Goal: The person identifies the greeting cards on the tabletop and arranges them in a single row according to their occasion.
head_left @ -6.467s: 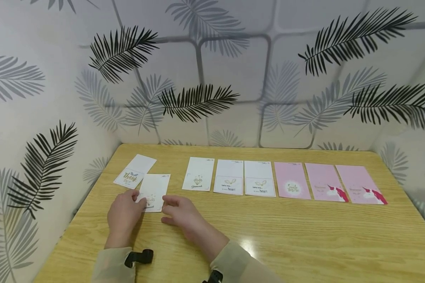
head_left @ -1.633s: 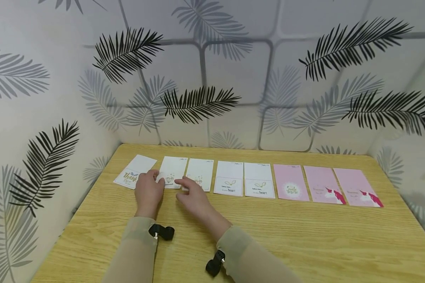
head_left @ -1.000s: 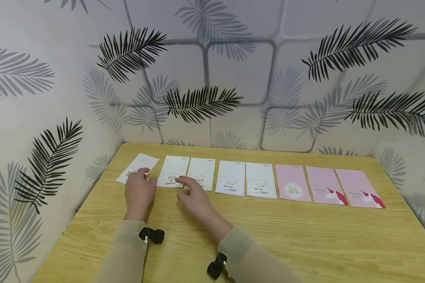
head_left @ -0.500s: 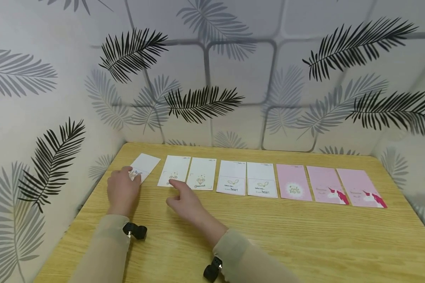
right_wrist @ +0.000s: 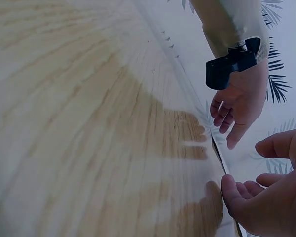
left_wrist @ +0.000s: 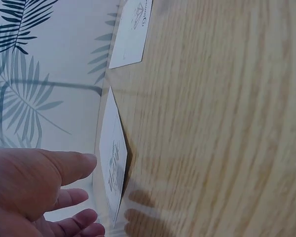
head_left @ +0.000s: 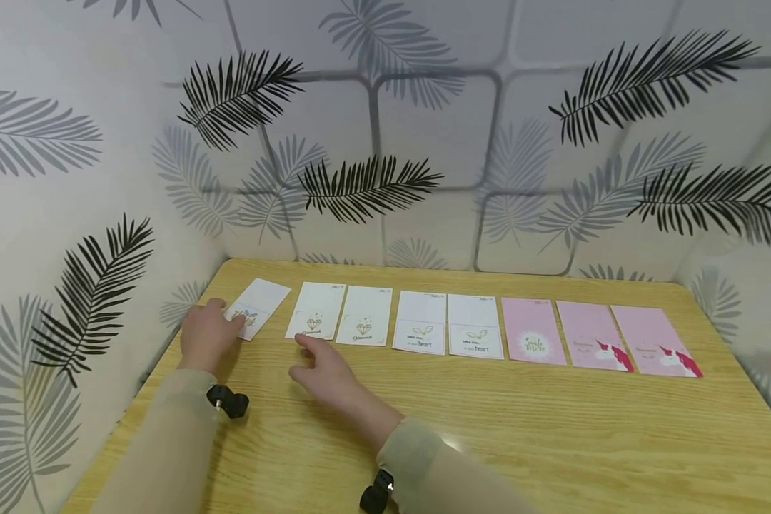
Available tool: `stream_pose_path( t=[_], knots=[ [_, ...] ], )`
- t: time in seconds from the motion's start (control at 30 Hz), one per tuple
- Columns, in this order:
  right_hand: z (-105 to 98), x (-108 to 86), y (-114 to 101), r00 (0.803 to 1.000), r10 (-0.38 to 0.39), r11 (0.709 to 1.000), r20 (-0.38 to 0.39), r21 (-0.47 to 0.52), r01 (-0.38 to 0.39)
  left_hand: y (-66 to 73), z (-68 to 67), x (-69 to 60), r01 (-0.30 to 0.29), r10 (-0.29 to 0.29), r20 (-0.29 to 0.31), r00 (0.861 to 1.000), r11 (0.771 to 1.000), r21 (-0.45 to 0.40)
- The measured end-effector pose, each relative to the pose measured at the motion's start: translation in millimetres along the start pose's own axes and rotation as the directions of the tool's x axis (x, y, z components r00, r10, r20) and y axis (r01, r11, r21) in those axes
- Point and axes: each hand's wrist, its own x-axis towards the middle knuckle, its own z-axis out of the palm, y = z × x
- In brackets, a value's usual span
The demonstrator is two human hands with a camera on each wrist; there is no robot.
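Note:
At the left end of the table, a white "Thank You" card (head_left: 261,296) lies tilted. My left hand (head_left: 208,334) is at its lower left edge, thumb and loosely bent fingers spread apart beside it; in the left wrist view the thumb (left_wrist: 76,165) is close to the card (left_wrist: 112,153) without gripping it. Two white diamond cards stand to its right in the row, the left one (head_left: 315,307) and the right one (head_left: 365,314). Below the left one is my right hand (head_left: 328,371), its index finger reaching to the card's lower edge. Nothing is held in it.
Rightward the row continues with two white "take me to your heart" cards (head_left: 420,321), a pink "Smile More" card (head_left: 532,328) and two pink unicorn cards (head_left: 591,334). Patterned walls (head_left: 424,128) enclose the wooden table (head_left: 520,442) behind and at the sides.
The nearer diamond card was moved up into the row, left of its match. My left hand then left it and shifted left to the "Thank You" card. My right hand drew back slightly down and left.

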Motion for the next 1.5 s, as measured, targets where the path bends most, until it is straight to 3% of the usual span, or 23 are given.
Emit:
stream_pose_path(
  t=[0.17,0.37,0.73,1.07,1.3,1.5],
  knots=[
    [2,-1.8,0,0.998,0.057,0.996,0.001,0.064,-0.057,-3.6,-3.3,3.2,-0.019,0.018,0.023,1.0,0.999,0.026],
    [4,-0.3,4,0.998,0.066,0.989,0.0,0.131,-0.066,-9.7,-5.9,4.4,-0.04,0.036,0.049,0.998,0.996,0.078],
    [5,0.2,4,0.995,0.094,0.985,0.023,0.141,-0.096,-8.4,-10.7,2.2,-0.03,0.022,0.089,0.996,0.995,0.09],
    [3,0.2,9,0.997,0.067,0.985,0.033,0.157,-0.072,-11.8,-7.7,5.7,-0.059,0.053,0.068,0.996,0.995,0.086],
    [3,2.6,11,0.997,0.069,0.985,0.036,0.159,-0.074,-29.4,4.3,18.3,0.063,-0.063,-0.002,0.998,0.997,-0.048],
    [1,3.1,8,0.996,0.077,0.986,0.035,0.148,-0.082,-24.9,3.0,12.2,0.161,-0.164,0.0,0.987,0.973,-0.166]
  ],
)
